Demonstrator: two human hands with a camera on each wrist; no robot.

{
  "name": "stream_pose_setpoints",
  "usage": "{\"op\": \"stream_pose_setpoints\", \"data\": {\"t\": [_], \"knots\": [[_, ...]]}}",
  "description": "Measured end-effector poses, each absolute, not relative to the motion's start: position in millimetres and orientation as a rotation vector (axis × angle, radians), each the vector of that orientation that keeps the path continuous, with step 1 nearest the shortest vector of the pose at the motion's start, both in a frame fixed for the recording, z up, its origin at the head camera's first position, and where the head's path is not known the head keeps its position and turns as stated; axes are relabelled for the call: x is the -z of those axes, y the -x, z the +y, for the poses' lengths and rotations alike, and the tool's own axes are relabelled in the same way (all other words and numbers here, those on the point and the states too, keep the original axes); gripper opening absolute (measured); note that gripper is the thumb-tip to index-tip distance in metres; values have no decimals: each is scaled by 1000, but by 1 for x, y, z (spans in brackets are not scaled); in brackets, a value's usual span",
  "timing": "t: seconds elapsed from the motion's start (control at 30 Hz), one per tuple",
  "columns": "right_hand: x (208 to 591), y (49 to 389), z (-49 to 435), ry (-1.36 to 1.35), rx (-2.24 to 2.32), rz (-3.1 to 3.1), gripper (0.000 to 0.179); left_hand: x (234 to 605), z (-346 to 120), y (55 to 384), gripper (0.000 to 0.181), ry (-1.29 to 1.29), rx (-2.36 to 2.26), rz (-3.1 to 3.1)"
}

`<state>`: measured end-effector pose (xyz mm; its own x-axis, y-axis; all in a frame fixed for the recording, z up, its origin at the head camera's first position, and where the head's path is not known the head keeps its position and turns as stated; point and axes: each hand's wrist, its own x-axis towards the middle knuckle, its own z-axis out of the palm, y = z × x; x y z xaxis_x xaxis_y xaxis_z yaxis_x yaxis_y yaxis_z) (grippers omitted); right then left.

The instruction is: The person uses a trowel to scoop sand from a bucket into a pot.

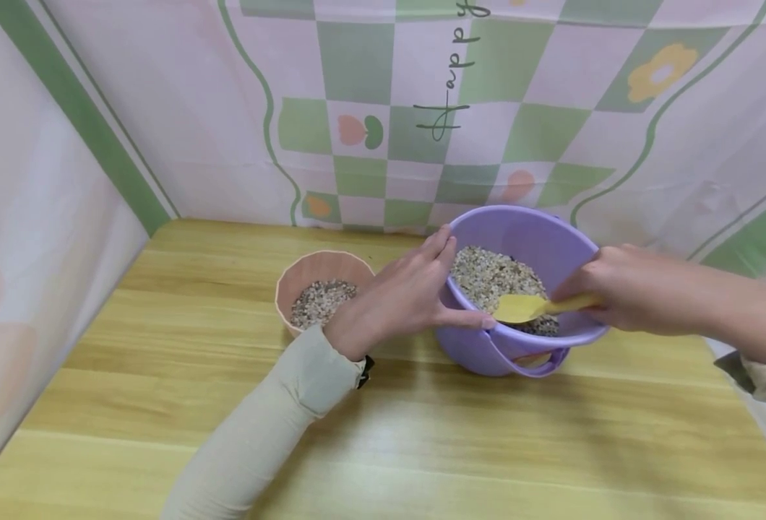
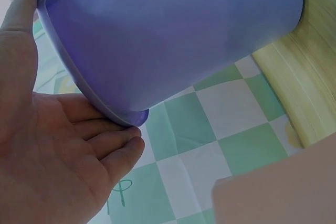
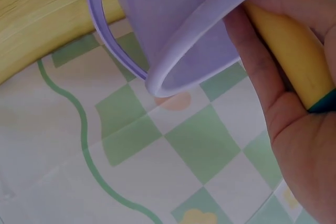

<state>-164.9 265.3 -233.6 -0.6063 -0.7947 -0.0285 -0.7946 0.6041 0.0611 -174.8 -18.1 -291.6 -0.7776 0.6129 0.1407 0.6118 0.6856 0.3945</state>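
Note:
A purple bucket (image 1: 519, 231) stands on the table, partly filled with pale, speckled grit (image 1: 496, 278). My left hand (image 1: 405, 296) holds its rim on the near left side. The thumb lies along the front rim, while the fingers (image 2: 118, 148) bend against the edge farther back. My right hand (image 1: 643, 289) grips the handle of a small yellow shovel (image 1: 519, 308) inside the bucket. The shovel's blade overlaps the grit near the front wall. In the right wrist view, the yellow handle (image 3: 291, 51) runs through the palm, with a dark green part at its end.
Left of the bucket stands a pink fluted bowl (image 1: 292, 289) with similar grit in it, partly hidden by my left wrist. The bucket's handle (image 1: 539, 368) hangs at its front. Behind the wooden table (image 1: 422, 448) is a checkered cloth (image 1: 357, 65).

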Motion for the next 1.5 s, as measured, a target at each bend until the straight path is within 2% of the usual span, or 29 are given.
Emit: {"op": "stream_pose_setpoints", "data": {"t": [0.4,0.73,1.5], "knots": [[243,168,270,-1403,169,-2696,28,291,-17,176,124,-1018,-666,2891],[247,172,276,-1482,65,-2582,36,290,-17,175,124,-1023,-683,2875],[255,174,279,-1529,-10,-2512,37,292,-15,174,123,-1019,-674,2876]]}}
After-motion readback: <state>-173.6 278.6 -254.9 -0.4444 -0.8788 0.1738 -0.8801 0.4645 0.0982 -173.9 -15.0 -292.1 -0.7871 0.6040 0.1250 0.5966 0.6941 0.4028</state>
